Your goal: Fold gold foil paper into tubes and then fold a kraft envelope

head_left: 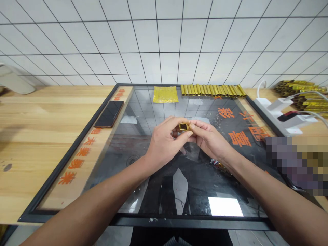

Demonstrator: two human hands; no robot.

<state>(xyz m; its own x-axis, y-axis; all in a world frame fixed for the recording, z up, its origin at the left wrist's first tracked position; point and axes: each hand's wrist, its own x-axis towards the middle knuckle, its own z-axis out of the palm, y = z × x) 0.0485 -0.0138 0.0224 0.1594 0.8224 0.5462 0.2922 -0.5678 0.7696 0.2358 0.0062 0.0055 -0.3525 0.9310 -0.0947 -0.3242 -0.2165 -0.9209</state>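
The person's left hand point(164, 145) and right hand point(208, 136) are both keeping a narrow grip on a small gold foil tube point(183, 127), which is lying sideways between their fingertips, open end toward the left hand.

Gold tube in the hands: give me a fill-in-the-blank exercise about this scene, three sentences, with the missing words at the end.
1. The left hand and right hand pinch a short gold tube between their ____ and fingers.
2. A flat gold sheet lies to the ____ of a row of gold tubes.
3. Beside the black smartphone run painted characters in ____.

Missing words: thumbs; left; orange.
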